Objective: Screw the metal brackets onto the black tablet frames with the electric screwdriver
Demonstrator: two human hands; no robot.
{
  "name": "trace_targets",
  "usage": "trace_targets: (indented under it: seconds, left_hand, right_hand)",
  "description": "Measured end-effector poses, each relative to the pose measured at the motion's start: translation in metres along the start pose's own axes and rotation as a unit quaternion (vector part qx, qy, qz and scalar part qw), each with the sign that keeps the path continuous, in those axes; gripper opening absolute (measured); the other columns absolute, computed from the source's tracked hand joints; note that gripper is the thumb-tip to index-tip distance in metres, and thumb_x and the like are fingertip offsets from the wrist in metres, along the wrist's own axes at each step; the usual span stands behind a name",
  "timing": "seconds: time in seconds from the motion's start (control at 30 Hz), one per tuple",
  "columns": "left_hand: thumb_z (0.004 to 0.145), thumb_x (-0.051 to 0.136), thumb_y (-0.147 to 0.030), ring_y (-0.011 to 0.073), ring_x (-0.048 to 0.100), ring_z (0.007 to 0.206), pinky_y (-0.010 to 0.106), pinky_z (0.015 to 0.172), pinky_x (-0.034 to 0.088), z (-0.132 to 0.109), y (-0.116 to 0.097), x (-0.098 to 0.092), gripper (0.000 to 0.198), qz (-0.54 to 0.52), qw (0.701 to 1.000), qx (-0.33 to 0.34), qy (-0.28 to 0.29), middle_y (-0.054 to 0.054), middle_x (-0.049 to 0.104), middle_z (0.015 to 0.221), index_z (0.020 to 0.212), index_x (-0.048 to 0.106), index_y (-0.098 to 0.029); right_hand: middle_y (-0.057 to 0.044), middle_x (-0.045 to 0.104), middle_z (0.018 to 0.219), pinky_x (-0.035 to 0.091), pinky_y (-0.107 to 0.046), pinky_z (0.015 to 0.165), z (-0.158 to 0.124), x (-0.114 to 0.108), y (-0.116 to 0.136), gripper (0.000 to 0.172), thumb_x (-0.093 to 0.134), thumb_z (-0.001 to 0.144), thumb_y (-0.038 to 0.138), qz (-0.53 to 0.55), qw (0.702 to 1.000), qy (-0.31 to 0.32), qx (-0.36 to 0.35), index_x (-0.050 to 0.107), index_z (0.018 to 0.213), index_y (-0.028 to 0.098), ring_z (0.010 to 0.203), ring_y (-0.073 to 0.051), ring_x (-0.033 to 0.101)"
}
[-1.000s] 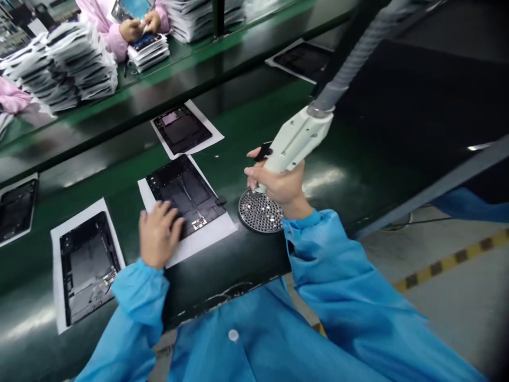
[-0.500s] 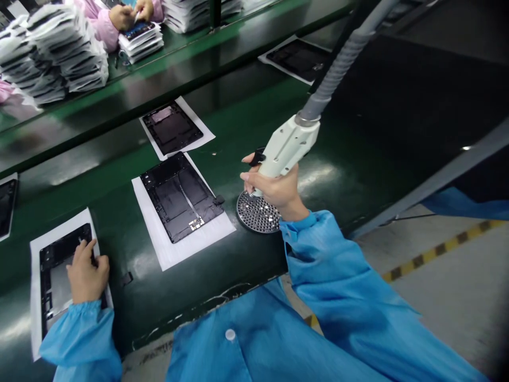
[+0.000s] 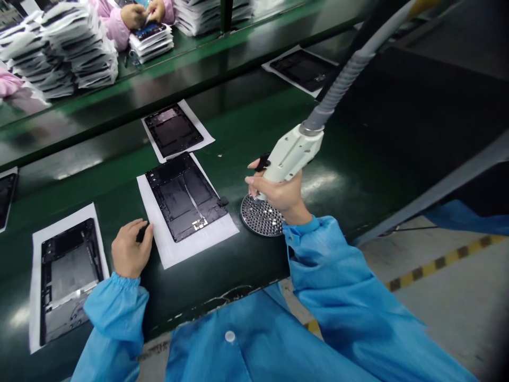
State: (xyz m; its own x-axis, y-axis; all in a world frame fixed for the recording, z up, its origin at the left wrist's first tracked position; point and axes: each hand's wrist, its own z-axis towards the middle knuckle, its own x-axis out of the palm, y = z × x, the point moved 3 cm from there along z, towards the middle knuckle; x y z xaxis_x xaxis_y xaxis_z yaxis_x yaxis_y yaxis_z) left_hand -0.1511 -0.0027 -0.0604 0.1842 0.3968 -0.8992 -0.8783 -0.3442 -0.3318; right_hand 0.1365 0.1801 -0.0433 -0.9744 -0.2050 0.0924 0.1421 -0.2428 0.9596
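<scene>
My right hand grips the white handle of a hose-fed tool, its thumb and fingers around the lower end. A grey ribbed hose rises from the top. Directly beneath is a round metal disc full of small holes; I cannot tell whether it is joined to the handle. My left hand is over the green surface with curved fingers and the thumb apart, holding nothing visible. It lies between an open tablet housing on white paper at left and another tablet housing in the middle.
Further back lie more tablet housings on paper, one behind the middle one and one at the far right. Stacks of wrapped panels stand on a raised shelf. Across it, a co-worker's hands work on a small stack.
My left hand has lifted off the left housing and moved right, covering the spot where a small black piece lay. My right hand keeps its grip on the handle. The view has shifted slightly.
</scene>
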Motion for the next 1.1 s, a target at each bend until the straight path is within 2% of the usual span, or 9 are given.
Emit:
trace_targets:
  seconds: [0.07, 0.17, 0.3, 0.47, 0.57, 0.67, 0.77, 0.87, 1.1]
  left_hand:
    - [0.083, 0.052, -0.049, 0.0241, 0.070, 0.082, 0.033, 0.076, 0.052, 0.010, -0.004, 0.000, 0.039, 0.001, 0.998, -0.053, 0.029, 0.008, 0.075, 0.085, 0.086, 0.072, -0.017]
    - [0.079, 0.053, -0.055, 0.0229, 0.069, 0.066, 0.031, 0.071, 0.049, 0.020, -0.006, -0.001, 0.041, -0.019, 0.986, -0.120, 0.117, 0.004, 0.069, 0.061, 0.074, 0.071, -0.019]
    - [0.077, 0.054, -0.061, 0.0201, 0.063, 0.057, 0.029, 0.062, 0.043, 0.023, -0.012, 0.003, 0.046, -0.040, 0.968, -0.156, 0.193, 0.002, 0.062, 0.050, 0.060, 0.064, -0.020]
    - [0.074, 0.061, -0.062, 0.0150, 0.048, 0.051, 0.029, 0.054, 0.031, 0.022, -0.025, 0.015, 0.054, 0.000, 0.973, -0.115, 0.200, 0.000, 0.048, 0.045, 0.043, 0.042, -0.021]
    - [0.075, 0.064, -0.055, 0.0134, 0.043, 0.050, 0.029, 0.054, 0.029, 0.022, -0.028, 0.021, 0.053, -0.020, 0.973, -0.111, 0.203, -0.001, 0.043, 0.045, 0.043, 0.040, -0.021]
    - [0.075, 0.067, -0.050, 0.0123, 0.041, 0.050, 0.029, 0.055, 0.030, 0.020, -0.029, 0.022, 0.051, -0.039, 0.971, -0.122, 0.202, -0.002, 0.042, 0.045, 0.044, 0.040, -0.020]
    - [0.074, 0.069, -0.050, 0.0117, 0.040, 0.050, 0.029, 0.056, 0.031, 0.017, -0.030, 0.022, 0.049, -0.063, 0.968, -0.133, 0.201, -0.003, 0.043, 0.046, 0.045, 0.043, -0.020]
    - [0.074, 0.070, -0.049, 0.0113, 0.039, 0.050, 0.029, 0.054, 0.029, 0.016, -0.032, 0.024, 0.049, -0.081, 0.967, -0.134, 0.198, -0.003, 0.042, 0.046, 0.045, 0.043, -0.020]
    - [0.073, 0.071, -0.050, 0.0123, 0.041, 0.053, 0.029, 0.055, 0.029, 0.015, -0.033, 0.027, 0.048, -0.084, 0.963, -0.141, 0.212, -0.002, 0.044, 0.048, 0.047, 0.044, -0.019]
  right_hand:
    - [0.007, 0.055, 0.044, 0.046, -0.029, 0.040, 0.000, 0.000, -0.001, 0.022, 0.077, 0.064, 0.025, -0.001, 1.000, 0.000, 0.001, 0.062, 0.079, 0.020, 0.036, -0.012, 0.052]
    - [0.007, 0.055, 0.045, 0.046, -0.028, 0.041, 0.000, -0.001, -0.003, 0.022, 0.075, 0.064, 0.022, -0.004, 1.000, 0.004, -0.001, 0.062, 0.081, 0.019, 0.037, -0.012, 0.052]
    - [0.006, 0.056, 0.046, 0.046, -0.028, 0.041, -0.001, -0.003, -0.001, 0.021, 0.073, 0.065, 0.018, -0.013, 1.000, 0.008, -0.006, 0.062, 0.083, 0.019, 0.037, -0.012, 0.053]
    - [0.008, 0.055, 0.047, 0.048, -0.029, 0.044, -0.012, 0.014, 0.010, 0.022, 0.074, 0.069, 0.018, 0.054, 0.998, -0.004, -0.043, 0.063, 0.089, 0.020, 0.039, -0.011, 0.052]
    - [0.008, 0.055, 0.047, 0.048, -0.029, 0.045, -0.021, 0.047, 0.015, 0.023, 0.074, 0.071, 0.019, 0.097, 0.993, 0.056, -0.029, 0.062, 0.091, 0.020, 0.039, -0.011, 0.052]
    - [0.007, 0.056, 0.047, 0.049, -0.029, 0.045, -0.031, 0.084, 0.014, 0.023, 0.072, 0.070, 0.021, 0.082, 0.988, 0.131, 0.010, 0.060, 0.090, 0.020, 0.038, -0.011, 0.053]
    - [0.008, 0.055, 0.046, 0.048, -0.028, 0.044, -0.038, 0.107, 0.006, 0.023, 0.070, 0.070, 0.023, 0.068, 0.982, 0.173, 0.030, 0.058, 0.089, 0.019, 0.038, -0.011, 0.053]
    - [0.008, 0.055, 0.047, 0.049, -0.028, 0.046, -0.042, 0.112, -0.002, 0.024, 0.069, 0.071, 0.023, 0.062, 0.980, 0.188, 0.034, 0.057, 0.091, 0.018, 0.039, -0.011, 0.053]
    - [0.008, 0.052, 0.047, 0.052, -0.030, 0.049, -0.049, 0.107, -0.009, 0.024, 0.069, 0.074, 0.030, 0.015, 0.973, 0.225, 0.050, 0.056, 0.091, 0.019, 0.043, -0.011, 0.054]
